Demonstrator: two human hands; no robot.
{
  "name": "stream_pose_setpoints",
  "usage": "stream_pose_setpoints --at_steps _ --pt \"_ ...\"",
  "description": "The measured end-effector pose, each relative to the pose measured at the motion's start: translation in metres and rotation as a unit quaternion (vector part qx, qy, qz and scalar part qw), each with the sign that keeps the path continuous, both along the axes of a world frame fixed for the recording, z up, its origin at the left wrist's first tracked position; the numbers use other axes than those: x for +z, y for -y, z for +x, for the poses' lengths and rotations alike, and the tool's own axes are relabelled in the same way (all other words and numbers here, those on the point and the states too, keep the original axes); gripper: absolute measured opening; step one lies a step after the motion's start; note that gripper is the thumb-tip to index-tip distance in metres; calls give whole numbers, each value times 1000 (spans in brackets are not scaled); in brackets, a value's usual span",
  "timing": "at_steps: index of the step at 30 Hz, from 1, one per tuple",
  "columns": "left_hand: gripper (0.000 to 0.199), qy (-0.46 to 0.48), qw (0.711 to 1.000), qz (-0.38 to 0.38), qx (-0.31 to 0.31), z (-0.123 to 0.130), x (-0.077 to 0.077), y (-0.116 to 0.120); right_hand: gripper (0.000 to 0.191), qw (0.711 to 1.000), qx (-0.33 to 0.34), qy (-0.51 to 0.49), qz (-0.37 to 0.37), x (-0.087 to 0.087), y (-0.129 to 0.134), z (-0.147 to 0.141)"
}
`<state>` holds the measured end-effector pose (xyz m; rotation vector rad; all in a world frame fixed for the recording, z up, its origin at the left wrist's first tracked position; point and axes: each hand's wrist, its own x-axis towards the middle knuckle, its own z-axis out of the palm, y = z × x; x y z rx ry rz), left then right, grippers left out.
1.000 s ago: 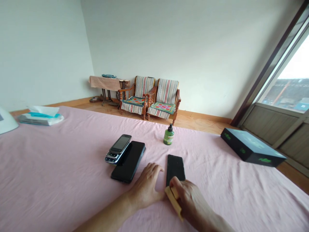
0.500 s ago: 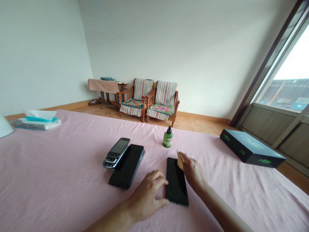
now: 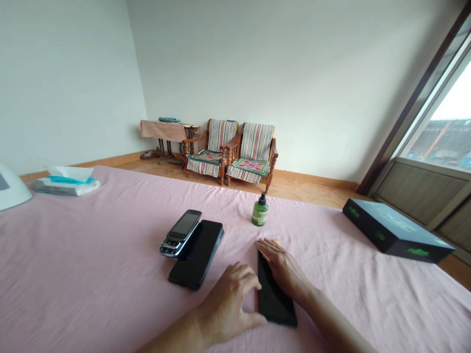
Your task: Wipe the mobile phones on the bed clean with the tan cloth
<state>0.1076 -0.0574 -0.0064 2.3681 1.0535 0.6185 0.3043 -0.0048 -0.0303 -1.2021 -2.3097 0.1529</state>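
A black smartphone lies face up on the pink cloth in front of me. My left hand grips its near left side, with curled fingers at the left edge and the thumb by the lower corner. Over the far end of the screen lies my right hand, fingers flat and close together, pressing a yellowish wiping cloth. Most of that cloth is hidden under the hand. Just beyond stands a green spray bottle with a black top.
To the left lie a large black phone and a grey slider phone propped on its edge. A black box sits at right. A tissue pack and a white rounded object are far left. Two chairs stand beyond.
My right hand has moved left across the phone's far end and flattened, with the cloth now mostly under it. The phone has shifted slightly toward me. My left hand stays at its left side.
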Motion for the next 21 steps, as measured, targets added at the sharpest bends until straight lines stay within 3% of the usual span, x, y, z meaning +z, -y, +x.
stream_pose_setpoints --at_steps 6,10,14,21 --pt "44 15 1000 22 -11 1 -1 3 34 995 45 -85 -34 13 23 -5" --pt "48 11 999 29 -25 3 0 2 33 991 -45 -123 -11 0 13 -3" --pt "52 -12 999 28 -12 6 -2 2 34 996 -59 -68 -16 0 2 -9" --pt "58 -24 999 35 -16 7 -6 0 33 993 -106 42 -15 14 8 -20"
